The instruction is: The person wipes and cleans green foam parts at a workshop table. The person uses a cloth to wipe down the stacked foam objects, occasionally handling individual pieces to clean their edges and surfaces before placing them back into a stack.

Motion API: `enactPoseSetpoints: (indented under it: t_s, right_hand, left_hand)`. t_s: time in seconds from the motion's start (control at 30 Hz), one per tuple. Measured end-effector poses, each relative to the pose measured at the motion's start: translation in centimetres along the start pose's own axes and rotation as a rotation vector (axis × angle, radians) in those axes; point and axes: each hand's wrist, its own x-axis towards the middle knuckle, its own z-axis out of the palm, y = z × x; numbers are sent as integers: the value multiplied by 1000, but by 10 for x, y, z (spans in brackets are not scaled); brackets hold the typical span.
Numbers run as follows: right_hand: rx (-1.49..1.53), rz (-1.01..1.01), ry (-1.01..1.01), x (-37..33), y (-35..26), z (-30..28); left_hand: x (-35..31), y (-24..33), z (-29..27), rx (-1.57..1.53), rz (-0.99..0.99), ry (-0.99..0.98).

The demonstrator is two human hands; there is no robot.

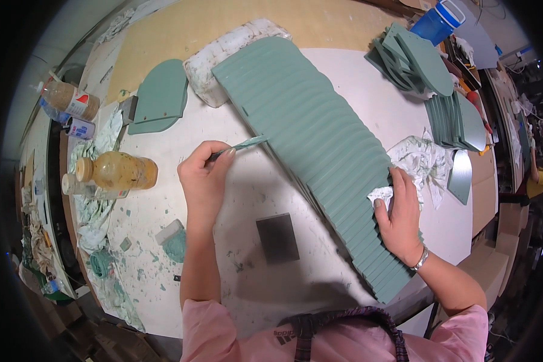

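A long row of overlapping green rounded panels (pixel 314 136) slants across the table in front of me, its far end against a white wrapped bundle (pixel 206 75). My left hand (pixel 202 181) is closed around a small putty knife (pixel 251 143). Green paste covers its narrow blade, and the tip is at the left edge of the row. On the right side of the row rests my right hand (pixel 399 220), its fingers closed on a white cloth (pixel 381 194). A crumpled white cloth (pixel 425 160) lies just beyond that hand.
A dark sanding block (pixel 277 238) lies between my forearms. Left are a green panel (pixel 158 99), an oil-coloured bottle (pixel 123 170), a can (pixel 79 128) and paste-smeared rags (pixel 93 223). Stacked panels (pixel 416 60) and a blue jug (pixel 438 23) stand far right. A person (pixel 538 180) is beyond.
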Motion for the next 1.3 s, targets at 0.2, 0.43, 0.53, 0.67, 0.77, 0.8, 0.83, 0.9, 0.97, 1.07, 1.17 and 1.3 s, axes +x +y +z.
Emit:
enactPoseSetpoints:
  t_s: [0.2, 0.43, 0.53, 0.67, 0.77, 0.8, 0.83, 0.9, 0.97, 1.07, 1.17, 1.3]
  right_hand:
    - [-7, 4, -9, 0, -1, -1]
    - [-4, 7, -16, 1, 1, 0]
    - [-13, 8, -15, 1, 2, 0]
    - [-14, 6, -16, 2, -1, -2]
    - [-10, 13, -20, 2, 0, -2]
    - [-11, 11, -18, 1, 0, -2]
    - [-12, 9, -16, 1, 0, -2]
    - [-4, 10, -14, 2, -1, -2]
    - [0, 10, -14, 2, -1, -2]
    - [5, 12, -12, 2, -1, -2]
    - [-6, 14, -12, 1, 0, -2]
    - [13, 16, -14, 2, -2, -2]
  left_hand:
    - [23, 11, -11, 182, 322, 21]
    - [63, 29, 1, 198, 377, 12]
    - [76, 30, 11, 199, 436, -21]
    - [87, 30, 18, 238, 415, -26]
    - [93, 26, 22, 246, 402, -8]
    - [93, 26, 22, 219, 408, 1]
    - [92, 26, 22, 191, 414, 10]
    - [91, 28, 21, 190, 410, 3]
    - [91, 26, 22, 184, 405, -3]
    - [91, 25, 22, 188, 406, 15]
    - [89, 25, 23, 191, 422, 7]
    - [90, 23, 20, 181, 381, 25]
